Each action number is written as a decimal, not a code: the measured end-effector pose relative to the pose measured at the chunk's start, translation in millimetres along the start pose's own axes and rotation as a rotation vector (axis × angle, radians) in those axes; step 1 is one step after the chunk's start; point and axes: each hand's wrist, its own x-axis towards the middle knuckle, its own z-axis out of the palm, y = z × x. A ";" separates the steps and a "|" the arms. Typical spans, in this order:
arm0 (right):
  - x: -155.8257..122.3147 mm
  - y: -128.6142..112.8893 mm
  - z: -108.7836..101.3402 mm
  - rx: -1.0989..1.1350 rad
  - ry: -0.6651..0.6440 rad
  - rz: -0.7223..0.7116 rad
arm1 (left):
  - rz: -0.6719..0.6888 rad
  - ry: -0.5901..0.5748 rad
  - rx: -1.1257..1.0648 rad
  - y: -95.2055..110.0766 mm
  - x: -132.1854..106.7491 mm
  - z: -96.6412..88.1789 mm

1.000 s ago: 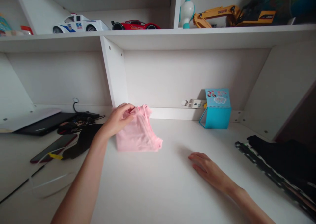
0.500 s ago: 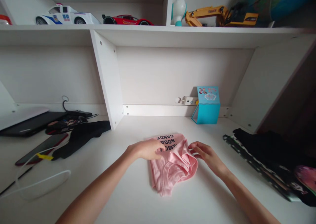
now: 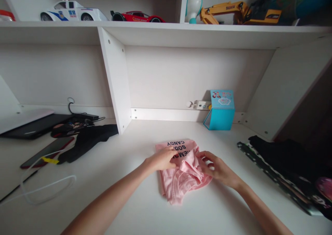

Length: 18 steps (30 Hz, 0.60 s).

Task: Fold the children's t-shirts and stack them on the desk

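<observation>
A pink shirt [image 3: 171, 183] lies partly folded and bunched on the white desk. Its black lettering appears upside down, and its neckband points toward me. My left hand [image 3: 163, 159] rests on the shirt's left part, fingers curled and pinching the cloth near the letters; the fingertips are partly hidden in the folds. At the shirt's right edge, my right hand [image 3: 216, 167] has its thumb and fingers closed on the fabric.
Dark folded clothes [image 3: 280, 172] are stacked at the right. A blue desk calendar [image 3: 221, 119] stands behind the shirt beside a power strip [image 3: 202, 105]. Left are a phone [image 3: 46, 152], a black cloth [image 3: 88, 143] and a white cable [image 3: 52, 186]. Toys line the shelf [image 3: 145, 26] above.
My right hand has moved left onto the shirt's edge and closed on it. My left hand has shifted slightly right over the letters. The view has turned slightly.
</observation>
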 end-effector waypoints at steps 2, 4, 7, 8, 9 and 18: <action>0.5 1.0 1.9 -0.055 0.025 -0.001 | -0.014 -0.012 0.007 1.3 1.0 1.9; 1.7 2.6 3.2 -0.094 0.040 -0.005 | -0.024 -0.005 0.034 3.5 2.1 6.7; 2.7 3.0 2.2 -0.095 0.052 0.001 | -0.018 0.016 0.099 6.3 2.7 15.6; 2.7 2.8 0.9 -0.089 0.067 0.005 | -0.013 0.023 0.112 6.5 2.8 17.6; 2.6 2.7 -0.8 -0.077 0.095 0.007 | -0.013 0.035 0.116 6.0 3.0 18.4; -0.1 25.1 -32.8 0.380 0.831 0.055 | -0.389 0.573 -0.181 -28.3 -7.2 -54.5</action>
